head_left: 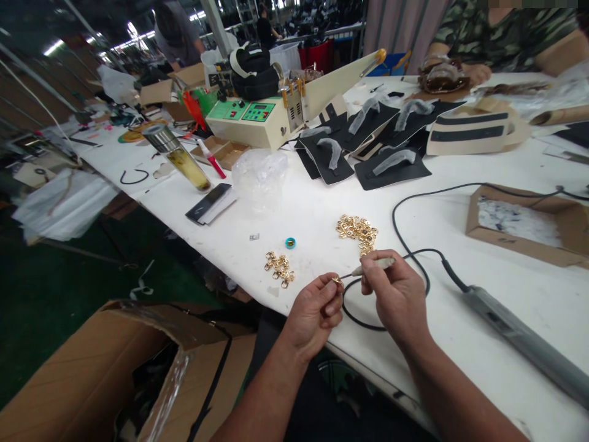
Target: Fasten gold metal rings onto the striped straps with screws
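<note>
My left hand (317, 310) pinches a small gold metal fitting (338, 281) between thumb and fingertips, above the table's front edge. In my right hand (396, 294) is a thin-tipped tool with a pale handle (378, 266), held like a pen. Its tip meets the gold fitting or lies right beside it; which one I cannot tell. A pile of gold fittings (356, 228) lies just beyond my right hand. To the left, a smaller group of gold fittings (279, 267) rests near a small blue round cap (289, 243) with something yellowish inside.
A grey corded tool (519, 334) lies at right, its black cable (394, 212) looping around my right hand. Beyond are a cardboard tray (515, 236), black panels with wrapped handles (391, 166), a cream machine (251, 126), a phone (208, 204) and a bottle (177, 158). A person sits opposite.
</note>
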Motion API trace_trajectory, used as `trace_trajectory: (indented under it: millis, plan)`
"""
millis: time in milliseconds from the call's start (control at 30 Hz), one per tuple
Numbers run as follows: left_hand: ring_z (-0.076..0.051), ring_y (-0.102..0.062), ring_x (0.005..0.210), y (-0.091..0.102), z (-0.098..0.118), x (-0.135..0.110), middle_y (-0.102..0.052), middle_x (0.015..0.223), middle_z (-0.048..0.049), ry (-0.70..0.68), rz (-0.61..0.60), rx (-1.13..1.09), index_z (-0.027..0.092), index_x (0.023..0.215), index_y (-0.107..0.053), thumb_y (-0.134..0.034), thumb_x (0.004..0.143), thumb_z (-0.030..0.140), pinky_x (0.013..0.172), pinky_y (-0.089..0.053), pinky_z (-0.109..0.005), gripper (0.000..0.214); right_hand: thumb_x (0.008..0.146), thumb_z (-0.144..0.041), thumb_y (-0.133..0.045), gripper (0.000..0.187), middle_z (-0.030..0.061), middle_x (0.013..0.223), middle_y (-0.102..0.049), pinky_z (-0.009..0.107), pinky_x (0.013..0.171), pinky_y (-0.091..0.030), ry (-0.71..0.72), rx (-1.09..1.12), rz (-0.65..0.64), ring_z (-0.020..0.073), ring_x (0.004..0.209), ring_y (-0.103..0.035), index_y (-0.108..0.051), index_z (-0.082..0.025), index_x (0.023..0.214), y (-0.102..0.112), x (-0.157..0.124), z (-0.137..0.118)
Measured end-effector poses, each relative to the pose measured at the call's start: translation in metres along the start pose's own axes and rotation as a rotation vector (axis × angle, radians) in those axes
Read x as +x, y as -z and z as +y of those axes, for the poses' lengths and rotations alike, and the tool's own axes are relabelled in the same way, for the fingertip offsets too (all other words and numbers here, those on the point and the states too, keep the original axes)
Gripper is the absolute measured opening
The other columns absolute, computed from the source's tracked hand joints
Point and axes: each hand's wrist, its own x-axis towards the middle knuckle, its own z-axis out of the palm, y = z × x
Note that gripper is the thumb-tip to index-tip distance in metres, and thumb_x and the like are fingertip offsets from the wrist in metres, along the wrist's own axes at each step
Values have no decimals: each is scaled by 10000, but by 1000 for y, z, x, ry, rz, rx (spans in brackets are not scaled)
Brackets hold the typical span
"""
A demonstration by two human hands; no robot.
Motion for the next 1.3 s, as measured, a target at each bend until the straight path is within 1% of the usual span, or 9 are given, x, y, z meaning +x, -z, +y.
trace_trajectory:
  millis: [433,567,700,800,867,1067,1133,1200,1300]
  plan:
    - [-5,-355,530,1,-2,0,-624,855,-8,-34,11,44,139,1002,-704,-924,760,261,410,-188,-118,349,979,-420,-643,211,-25,629,-621,308,603,-460,17,-29,-15,155,563,-567,-667,-235,881,0,-1,1]
    - [-9,-359,520,-2,-5,-3,-643,860,-13,-152,98,199,144,1006,-696,-905,770,331,433,-187,-148,366,967,-439,-662,238,-16,642,-647,297,576,-455,50,-70,-11,144,531,-567,-668,-228,857,-2,0,3]
    - [-19,-311,478,-3,-6,-7,-575,697,50,-293,219,469,165,1008,-699,-851,809,375,449,-192,-179,327,943,-509,-698,305,-29,552,-615,283,536,-448,0,-63,-33,149,489,-570,-671,-223,841,-4,2,3]
    - [-30,-339,498,-3,-6,-10,-575,687,53,-359,273,617,163,968,-717,-828,810,363,460,-217,-192,277,938,-546,-705,345,-25,536,-621,278,546,-460,-52,-17,-81,153,501,-577,-662,-220,834,-2,2,3]
    - [-33,-345,506,-3,-5,-12,-577,695,50,-367,283,648,160,957,-723,-815,815,368,463,-220,-195,268,945,-566,-696,365,-20,548,-628,285,568,-476,-76,46,-118,157,521,-584,-650,-220,838,-1,1,4]
    - [-26,-268,460,-1,-6,-19,-523,655,81,-352,296,533,164,1007,-698,-814,810,417,445,-192,-196,341,965,-560,-678,336,-19,640,-636,304,597,-501,-116,278,-203,161,569,-596,-645,-226,939,-1,-2,14]
    - [-29,-292,460,5,-2,-22,-552,671,73,-392,340,562,167,1013,-701,-811,808,425,449,-213,-193,347,948,-554,-699,333,-18,652,-626,303,570,-495,-131,364,-168,159,557,-589,-650,-225,967,-1,-2,17]
    - [-47,-389,486,15,8,-25,-614,708,46,-448,410,641,170,1009,-711,-793,813,446,478,-293,-193,348,924,-545,-727,336,-12,673,-626,299,545,-491,-144,436,-99,156,556,-583,-658,-221,979,-1,-1,19]
    - [-128,-602,654,38,39,-31,-722,833,-17,-565,549,951,172,1004,-736,-714,857,460,630,-467,-240,324,881,-541,-776,359,4,700,-636,287,510,-475,-164,476,-31,149,555,-568,-674,-206,963,0,3,24]
